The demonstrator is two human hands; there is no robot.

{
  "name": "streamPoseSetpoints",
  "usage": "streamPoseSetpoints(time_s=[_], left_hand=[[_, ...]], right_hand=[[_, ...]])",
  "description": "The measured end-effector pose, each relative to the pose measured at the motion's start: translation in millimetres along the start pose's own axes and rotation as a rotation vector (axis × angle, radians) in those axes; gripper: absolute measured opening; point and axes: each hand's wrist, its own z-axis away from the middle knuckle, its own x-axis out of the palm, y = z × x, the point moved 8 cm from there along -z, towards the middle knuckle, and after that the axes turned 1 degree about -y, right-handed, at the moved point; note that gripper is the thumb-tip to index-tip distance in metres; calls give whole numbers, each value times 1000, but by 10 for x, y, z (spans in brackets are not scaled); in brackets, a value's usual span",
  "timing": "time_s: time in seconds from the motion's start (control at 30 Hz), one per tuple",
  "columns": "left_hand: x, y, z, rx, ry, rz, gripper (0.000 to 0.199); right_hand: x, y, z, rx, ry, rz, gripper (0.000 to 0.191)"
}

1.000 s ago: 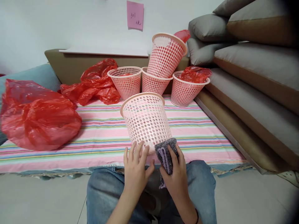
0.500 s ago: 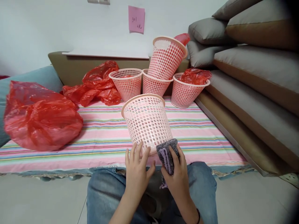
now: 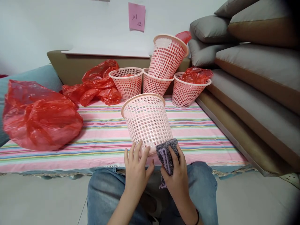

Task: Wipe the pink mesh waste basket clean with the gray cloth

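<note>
A pink perforated basket (image 3: 147, 120) lies on its side on the striped cloth (image 3: 100, 137), its rim toward the back and its base toward me. My left hand (image 3: 137, 165) has its fingers spread, with the fingertips against the lower left part of the basket near its base. In my right hand (image 3: 175, 168) is a folded grey cloth with purple edging (image 3: 167, 154), its top touching the basket's lower right side. Part of the cloth hangs below my right hand. The basket's base is partly hidden by my fingers and the cloth.
Behind stand three pink baskets (image 3: 127, 86), with another basket (image 3: 166, 57) tilted in the middle one. Red plastic bags lie at the left (image 3: 44, 118) and back left (image 3: 100, 87); another bag (image 3: 197, 76) fills the right basket. Grey-brown cushions (image 3: 260, 72) are stacked at the right.
The view has tilted down very slightly. Both hands, the basket and the grey cloth hold nearly the same places relative to each other.
</note>
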Motion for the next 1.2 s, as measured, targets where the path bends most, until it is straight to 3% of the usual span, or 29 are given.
streamPoseSetpoints(time_s=[0.3,0.6,0.9,1.2], left_hand=[[-31,-78,-8,-52,-34,-39,43],[-15,-31,54,-16,-23,23,41],[91,-261,146,-237,-54,371,39],[79,-304,102,-271,-25,392,37]], right_hand=[[1,-10,-4,7,-8,10,65],[13,-22,7,-11,6,21,63],[11,-25,4,-16,2,23,63],[17,-27,8,-11,7,33,63]])
